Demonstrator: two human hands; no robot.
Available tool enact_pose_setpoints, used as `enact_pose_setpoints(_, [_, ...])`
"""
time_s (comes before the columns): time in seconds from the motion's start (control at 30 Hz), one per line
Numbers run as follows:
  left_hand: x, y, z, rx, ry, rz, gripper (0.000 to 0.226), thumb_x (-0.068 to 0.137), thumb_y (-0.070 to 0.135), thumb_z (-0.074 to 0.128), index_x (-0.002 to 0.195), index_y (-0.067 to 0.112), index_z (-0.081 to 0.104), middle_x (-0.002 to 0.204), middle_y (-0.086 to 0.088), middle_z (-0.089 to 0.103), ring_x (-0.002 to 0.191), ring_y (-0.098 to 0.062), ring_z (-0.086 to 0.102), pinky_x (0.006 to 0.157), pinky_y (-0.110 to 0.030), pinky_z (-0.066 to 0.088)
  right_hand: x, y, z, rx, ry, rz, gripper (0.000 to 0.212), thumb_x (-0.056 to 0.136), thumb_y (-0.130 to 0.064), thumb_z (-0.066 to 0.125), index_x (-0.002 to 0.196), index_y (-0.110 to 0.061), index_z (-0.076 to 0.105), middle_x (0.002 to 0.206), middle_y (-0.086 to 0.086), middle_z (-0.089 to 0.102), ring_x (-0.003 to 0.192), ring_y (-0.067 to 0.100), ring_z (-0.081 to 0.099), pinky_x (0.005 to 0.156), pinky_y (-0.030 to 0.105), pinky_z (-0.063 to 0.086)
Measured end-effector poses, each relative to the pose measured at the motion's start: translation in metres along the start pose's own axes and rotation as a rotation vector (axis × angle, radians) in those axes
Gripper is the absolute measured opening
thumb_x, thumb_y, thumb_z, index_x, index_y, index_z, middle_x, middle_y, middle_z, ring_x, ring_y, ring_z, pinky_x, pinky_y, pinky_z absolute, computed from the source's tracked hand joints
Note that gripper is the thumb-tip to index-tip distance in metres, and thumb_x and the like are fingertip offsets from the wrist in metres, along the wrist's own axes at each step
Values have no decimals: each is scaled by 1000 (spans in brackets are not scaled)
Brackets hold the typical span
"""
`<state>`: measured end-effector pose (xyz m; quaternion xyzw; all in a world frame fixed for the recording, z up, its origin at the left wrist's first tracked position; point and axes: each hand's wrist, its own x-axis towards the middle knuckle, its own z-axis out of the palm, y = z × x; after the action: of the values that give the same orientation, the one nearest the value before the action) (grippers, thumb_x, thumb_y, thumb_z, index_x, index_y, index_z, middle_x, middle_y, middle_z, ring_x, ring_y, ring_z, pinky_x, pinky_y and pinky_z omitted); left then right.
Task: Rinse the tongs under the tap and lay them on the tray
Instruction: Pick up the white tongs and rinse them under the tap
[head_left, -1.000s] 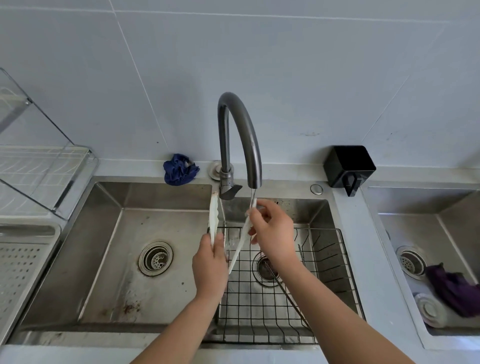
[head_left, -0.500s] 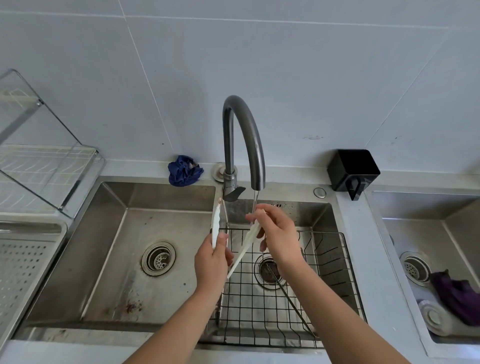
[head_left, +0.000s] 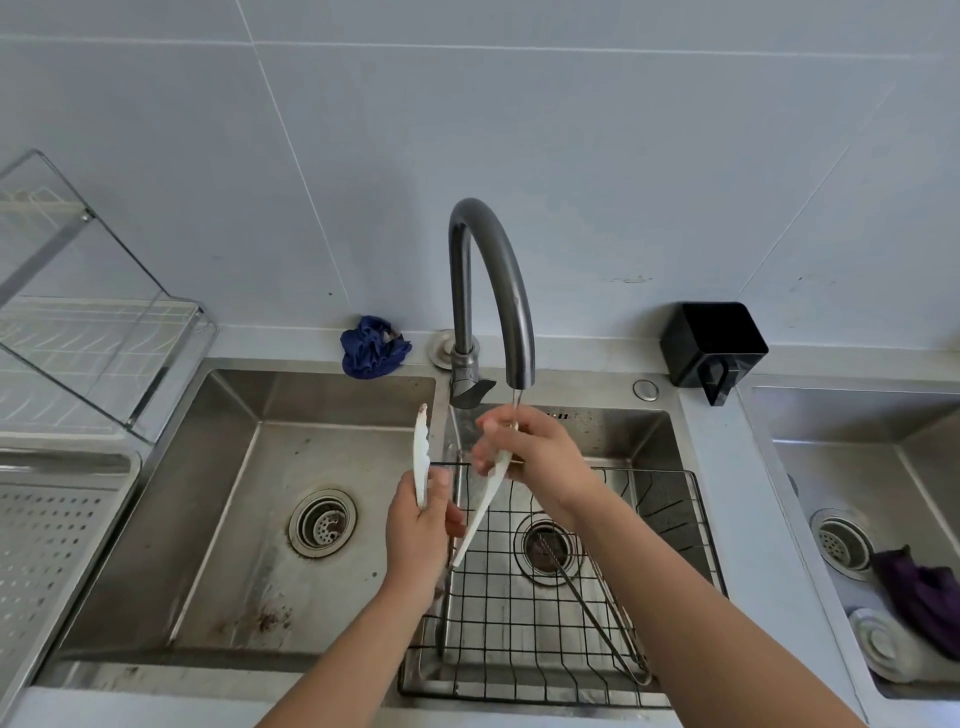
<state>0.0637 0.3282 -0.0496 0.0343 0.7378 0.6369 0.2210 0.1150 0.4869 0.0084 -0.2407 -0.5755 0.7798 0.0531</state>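
Tray (head_left: 52, 545), perforated, lies at the far left on the tabletop, well apart from the work. Left of centre, above the divider between the two basins of the sink (head_left: 332, 395), white tongs (head_left: 420, 452) are held splayed in a V, hinge end low and tips up. The left hand (head_left: 418, 535) has its grip curled round the lower part of the left arm of the tongs. The right hand (head_left: 540, 457), just under the spout of the tap (head_left: 493, 291), pinches the right arm near its tip, where a thin stream of water falls. The tongs look like thin, light plastic: springy rather than stiff and slick when wet, so a pinch at the tip may slip. The safer hold for carrying is probably near the hinge, where one grip can squeeze both arms together. A wire basket (head_left: 691, 519) sits in the right basin.
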Motion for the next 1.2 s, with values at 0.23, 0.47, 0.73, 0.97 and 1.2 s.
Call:
enact_pose_setpoints(0.23, [3, 23, -3, -155, -318, -240, 43, 92, 51, 54, 107, 12, 66, 82, -15, 64, 61, -29, 54, 48, -29, 43, -9, 8, -12, 246, 151, 34, 37, 104, -37, 50, 104, -7, 72, 95, 17, 74, 76, 24, 71, 65, 37, 60])
enact_pose_setpoints(0.47, [-5, 37, 18, -104, -534, -324, 33, 95, 51, 54, 88, 31, 78, 79, -10, 66, 61, -21, 61, 48, -26, 47, -4, -2, -3, -48, 248, -77, 42, 94, -47, 63, 103, -7, 74, 86, 17, 70, 76, 23, 63, 71, 39, 51])
enact_pose_setpoints(0.73, [-4, 28, 15, -111, -508, -449, 25, 102, 30, 53, 103, 18, 76, 58, 0, 60, 42, -12, 49, 41, -21, 38, 6, -2, 3, -50, 190, -73, 9, 97, -12, 66, 103, -8, 72, 89, 7, 80, 80, 32, 64, 74, 51, 46])
enact_pose_setpoints(0.97, [-7, 23, 14, -119, -466, -427, 24, 100, 34, 57, 86, 28, 76, 53, 4, 62, 38, -9, 52, 38, -19, 39, 5, 9, 16, -101, 281, -134, 13, 98, -14, 66, 88, -6, 68, 72, 5, 74, 67, 13, 71, 63, 33, 57])
enact_pose_setpoints(1.2, [-5, 27, 12, -119, -417, -354, 35, 92, 54, 61, 94, 23, 77, 75, -9, 64, 55, -16, 55, 45, -23, 38, 3, 8, 17, 122, 175, -26, 16, 100, -2, 49, 104, 2, 64, 99, 29, 73, 80, 26, 72, 67, 36, 58])
